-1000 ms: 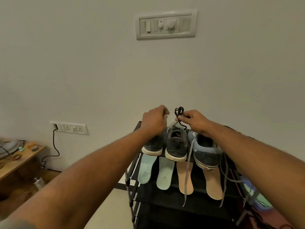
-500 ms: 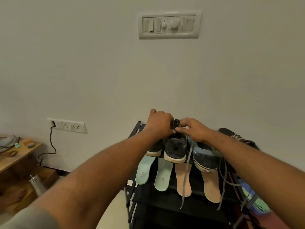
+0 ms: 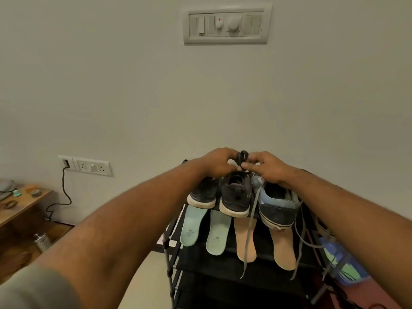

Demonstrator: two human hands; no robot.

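Note:
A dark lace (image 3: 242, 156) loops up between my two hands above the middle dark sneaker (image 3: 236, 196). My left hand (image 3: 219, 162) and my right hand (image 3: 266, 167) both pinch this lace, fingertips almost touching. The sneaker stands heel toward me on the top of a black shoe rack (image 3: 225, 269). Another dark sneaker (image 3: 204, 194) stands to its left, partly under my left wrist. A blue sneaker (image 3: 277, 205) with loose grey laces (image 3: 248, 237) stands to the right.
Two mint insoles (image 3: 193, 226) and two tan insoles (image 3: 245, 240) lie on the rack in front of the shoes. A switch panel (image 3: 226, 25) is on the wall above. A wooden table (image 3: 21, 204) and a steel bottle (image 3: 41, 241) stand at the left.
My hands dropped close to the sneaker and then rose slightly. The lace loop, hidden between my fingers half a second ago, stands up between them again.

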